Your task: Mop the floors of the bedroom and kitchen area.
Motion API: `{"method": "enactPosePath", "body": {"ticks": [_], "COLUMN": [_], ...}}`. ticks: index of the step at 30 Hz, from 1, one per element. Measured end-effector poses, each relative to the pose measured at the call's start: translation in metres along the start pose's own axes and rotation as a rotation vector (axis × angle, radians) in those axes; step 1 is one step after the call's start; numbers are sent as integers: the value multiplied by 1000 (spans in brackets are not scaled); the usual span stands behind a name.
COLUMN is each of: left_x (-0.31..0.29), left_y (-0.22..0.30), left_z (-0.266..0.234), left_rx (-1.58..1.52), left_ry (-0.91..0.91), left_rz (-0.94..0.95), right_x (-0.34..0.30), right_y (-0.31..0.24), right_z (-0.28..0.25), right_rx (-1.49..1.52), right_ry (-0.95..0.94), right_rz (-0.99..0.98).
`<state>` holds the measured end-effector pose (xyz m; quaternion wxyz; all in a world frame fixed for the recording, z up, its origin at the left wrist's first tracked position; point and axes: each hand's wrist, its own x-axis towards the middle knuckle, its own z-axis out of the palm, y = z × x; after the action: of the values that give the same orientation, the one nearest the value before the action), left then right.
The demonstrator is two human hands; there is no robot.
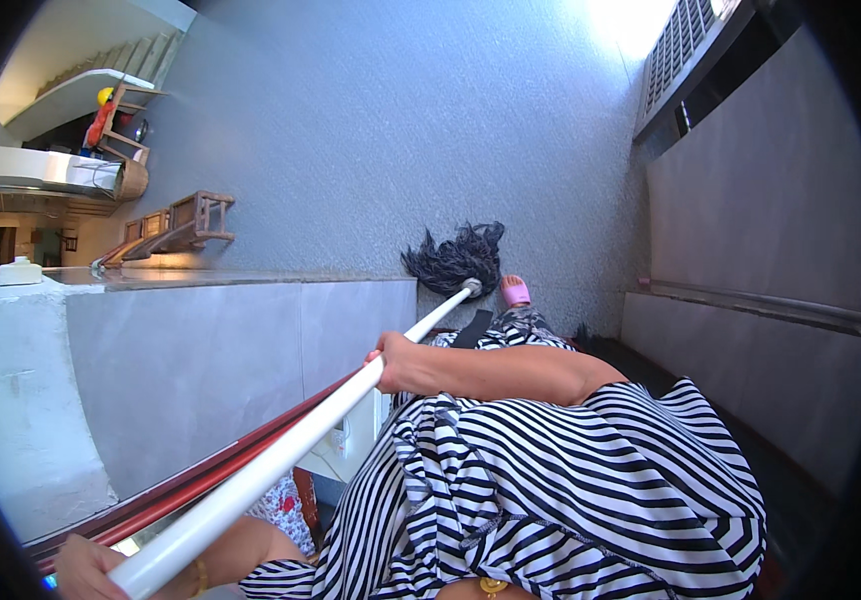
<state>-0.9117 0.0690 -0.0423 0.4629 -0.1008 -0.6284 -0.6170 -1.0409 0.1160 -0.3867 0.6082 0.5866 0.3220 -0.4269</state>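
A mop lies slantwise across the view, its long white handle (280, 440) running from the lower left up to the dark, stringy mop head (458, 260). The strands are spread on the grey floor, close to a wall corner. My right hand (397, 362) is closed around the lower part of the handle, with the arm reaching across my striped top. Near the handle's upper end, at the lower left, my left hand (85, 570) grips it; part of that hand is cut off by the dark rim. My foot in a pink slipper (515, 291) is just right of the mop head.
A tiled low wall (200, 360) stands on my left, with a red rail (190, 480) beside me. Wooden chairs (190, 222) are beyond it, and stairs (115, 75) rise at the far left. Grey panels (760, 200) border the right side, below a grille (680, 60).
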Motion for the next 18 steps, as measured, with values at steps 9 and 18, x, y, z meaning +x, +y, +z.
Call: {"method": "enactPosePath", "body": {"ticks": [9,18], "left_x": [-38,-9], "left_y": [-29,-95], "left_z": [24,45], "left_rx": [-94,-137], "left_ry": [-142,-146], "left_rz": [258,218], "right_x": [-2,-39], "right_y": [-59,-117], "right_z": [13,55], "right_rx": [-75,-114], "right_ry": [-132,-264], "right_rz": [-184,-321]}}
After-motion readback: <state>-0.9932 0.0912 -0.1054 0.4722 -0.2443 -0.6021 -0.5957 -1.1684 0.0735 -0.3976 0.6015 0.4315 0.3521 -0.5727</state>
